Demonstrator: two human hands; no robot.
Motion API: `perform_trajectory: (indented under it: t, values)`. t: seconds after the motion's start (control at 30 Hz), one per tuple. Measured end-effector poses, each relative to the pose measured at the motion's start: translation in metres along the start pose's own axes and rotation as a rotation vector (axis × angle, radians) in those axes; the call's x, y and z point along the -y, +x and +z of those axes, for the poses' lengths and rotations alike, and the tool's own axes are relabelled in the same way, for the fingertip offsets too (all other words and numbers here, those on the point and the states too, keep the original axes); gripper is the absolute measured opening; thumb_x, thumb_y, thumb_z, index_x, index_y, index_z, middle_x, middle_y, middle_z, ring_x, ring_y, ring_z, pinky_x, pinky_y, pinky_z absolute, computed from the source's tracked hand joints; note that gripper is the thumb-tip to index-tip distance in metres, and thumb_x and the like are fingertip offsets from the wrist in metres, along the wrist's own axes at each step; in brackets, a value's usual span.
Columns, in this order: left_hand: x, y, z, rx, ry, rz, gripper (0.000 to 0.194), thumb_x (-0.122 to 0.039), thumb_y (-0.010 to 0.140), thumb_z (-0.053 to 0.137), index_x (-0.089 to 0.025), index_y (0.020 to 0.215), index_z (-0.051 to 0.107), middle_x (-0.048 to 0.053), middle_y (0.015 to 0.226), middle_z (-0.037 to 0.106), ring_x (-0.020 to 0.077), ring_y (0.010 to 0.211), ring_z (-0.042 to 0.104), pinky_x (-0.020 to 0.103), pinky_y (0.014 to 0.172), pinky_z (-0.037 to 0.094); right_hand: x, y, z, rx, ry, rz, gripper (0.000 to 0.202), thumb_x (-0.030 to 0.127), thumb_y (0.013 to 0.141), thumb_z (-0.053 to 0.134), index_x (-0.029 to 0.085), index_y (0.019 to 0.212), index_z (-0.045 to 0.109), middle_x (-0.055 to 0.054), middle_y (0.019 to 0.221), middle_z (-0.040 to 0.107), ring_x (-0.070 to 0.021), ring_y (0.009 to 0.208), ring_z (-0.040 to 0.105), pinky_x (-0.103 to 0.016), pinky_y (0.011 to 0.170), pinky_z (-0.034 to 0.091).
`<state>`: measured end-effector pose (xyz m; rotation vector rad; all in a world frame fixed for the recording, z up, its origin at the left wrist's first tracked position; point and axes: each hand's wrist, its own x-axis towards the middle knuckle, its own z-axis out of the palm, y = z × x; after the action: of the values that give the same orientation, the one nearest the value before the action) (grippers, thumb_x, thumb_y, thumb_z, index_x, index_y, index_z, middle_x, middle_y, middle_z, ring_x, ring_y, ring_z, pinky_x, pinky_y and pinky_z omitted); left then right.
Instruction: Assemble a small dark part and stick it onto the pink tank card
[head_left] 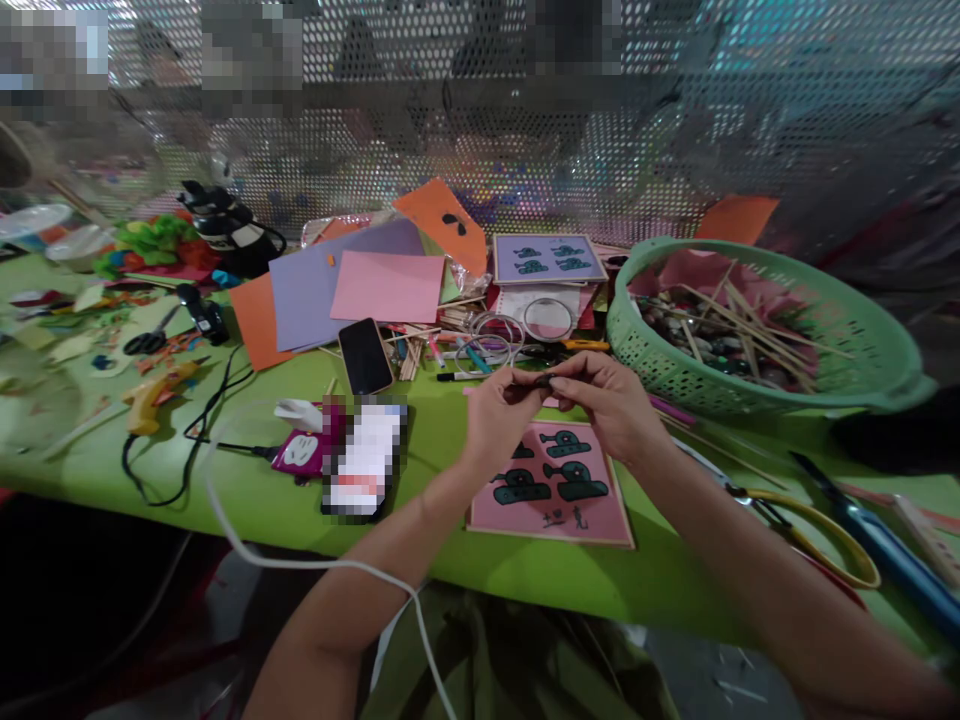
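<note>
My left hand (pixel 504 408) and my right hand (pixel 611 405) meet above the table, fingertips pinched together. Between them is a small dark object (pixel 547 380), mostly covered by my fingers, so its kind cannot be made out. Below my hands lies a pink card (pixel 551 480) with dark green tank-like shapes and handwritten characters, edged with thin wooden strips. Part of that card is hidden by my left hand and forearm. A similar lilac card (pixel 549 258) with smaller green shapes rests farther back on some papers.
A green basket (pixel 675 385) of sticks and pebbles stands right. Yellow-handled scissors (pixel 817 530) and a blue cutter (pixel 892 545) lie at front right. Left are a lit phone (pixel 367 460), dark phone (pixel 365 357), glue gun (pixel 154 395) and a white cable (pixel 225 520) crossing my left forearm.
</note>
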<state>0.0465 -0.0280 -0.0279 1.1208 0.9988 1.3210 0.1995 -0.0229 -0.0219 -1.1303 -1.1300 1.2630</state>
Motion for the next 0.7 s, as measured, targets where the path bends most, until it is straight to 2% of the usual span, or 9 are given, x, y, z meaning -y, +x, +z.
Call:
perform_trajectory:
  t: [0.37,0.6,0.7]
  values:
    - [0.0031,0.0022,-0.0012,0.007,-0.046,-0.037,0.012,-0.021,0.070,0.080,-0.017,0.078,0.072,0.002,0.076,0.076,0.0143,0.071,0.071,0.028,0.074,0.059,0.0004,-0.0017,0.0018,-0.006,0.005,-0.006,0.018,0.033,0.065,0.082,0.022,0.077,0.072,0.000,0.071,0.070,-0.0129,0.061,0.058,-0.027,0.058,0.049]
    - [-0.0002,0.0010,-0.0005,0.011,-0.043,-0.039,0.014,-0.023,0.071,0.082,-0.017,0.078,0.072,0.002,0.076,0.077,0.0158,0.073,0.072,0.030,0.075,0.060,0.0002,-0.0009,0.0003,0.001,-0.005,-0.011,0.026,0.042,0.067,0.087,0.023,0.078,0.073,0.000,0.069,0.068,-0.0132,0.060,0.057,-0.028,0.057,0.049]
    - [0.0010,0.0000,0.0000,0.008,-0.038,-0.043,0.013,-0.022,0.071,0.082,-0.017,0.077,0.072,0.002,0.076,0.076,0.0153,0.072,0.072,0.029,0.074,0.059,-0.0027,-0.0003,-0.0013,0.013,-0.017,-0.009,0.025,0.041,0.070,0.086,0.022,0.079,0.073,0.000,0.069,0.067,-0.0135,0.061,0.058,-0.028,0.058,0.050]
